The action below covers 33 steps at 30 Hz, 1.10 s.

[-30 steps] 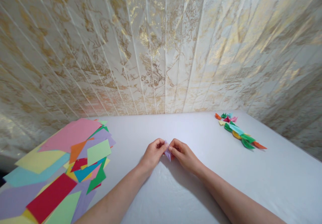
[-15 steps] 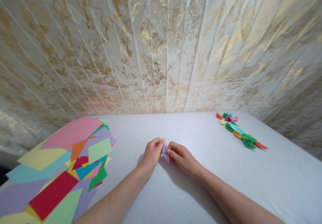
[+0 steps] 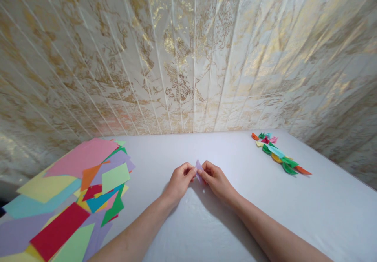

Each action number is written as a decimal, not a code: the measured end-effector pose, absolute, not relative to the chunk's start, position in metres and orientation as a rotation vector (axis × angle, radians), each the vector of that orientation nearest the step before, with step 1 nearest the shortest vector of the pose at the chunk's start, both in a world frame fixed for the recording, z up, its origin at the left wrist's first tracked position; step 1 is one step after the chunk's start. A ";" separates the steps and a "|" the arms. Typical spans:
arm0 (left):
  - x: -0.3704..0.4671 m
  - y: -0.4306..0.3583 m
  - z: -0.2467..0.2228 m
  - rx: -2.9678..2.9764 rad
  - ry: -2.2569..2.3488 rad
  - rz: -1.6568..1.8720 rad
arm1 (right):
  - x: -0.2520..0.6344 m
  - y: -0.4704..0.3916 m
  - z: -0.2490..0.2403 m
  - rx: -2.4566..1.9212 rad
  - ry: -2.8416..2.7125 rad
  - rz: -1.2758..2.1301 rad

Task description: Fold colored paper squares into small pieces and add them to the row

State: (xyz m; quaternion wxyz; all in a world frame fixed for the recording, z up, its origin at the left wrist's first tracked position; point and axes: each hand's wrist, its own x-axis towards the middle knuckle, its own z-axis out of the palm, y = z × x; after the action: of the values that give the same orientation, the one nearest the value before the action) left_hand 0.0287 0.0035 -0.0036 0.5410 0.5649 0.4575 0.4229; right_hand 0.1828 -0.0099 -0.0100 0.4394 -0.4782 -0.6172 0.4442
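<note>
A small piece of folded purple paper (image 3: 198, 167) is held up between my two hands, above the middle of the white table. It looks like a narrow diamond with its point upward. My left hand (image 3: 182, 179) pinches its left side between thumb and fingers. From the right, my right hand (image 3: 214, 179) grips the other side, thumb tip on the paper. Both hands are closed, with the fingertips almost meeting. The thumbs and fingers cover the paper's middle and part of its lower half.
Loose coloured paper sheets lie spread at the left, among them a pink sheet (image 3: 84, 158) and a red rectangle (image 3: 60, 230). Several small folded paper pieces (image 3: 277, 152) form a row at the back right of the white table (image 3: 165, 148). A patterned curtain (image 3: 176, 58) hangs behind.
The folded purple paper has been turned: its point hung downward before and now stands upward. Both hands have shifted their pinch, with my left hand slightly lower on it.
</note>
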 end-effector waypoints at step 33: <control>0.026 0.008 -0.011 1.049 0.949 1.022 | 0.185 -0.014 -0.013 -1.067 -1.799 0.559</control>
State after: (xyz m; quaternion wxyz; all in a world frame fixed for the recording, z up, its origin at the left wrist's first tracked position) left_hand 0.0263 0.0085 -0.0112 0.6430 0.4603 0.4164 0.4486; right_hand 0.1850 -0.0140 -0.0130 0.4691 -0.4354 -0.7337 0.2282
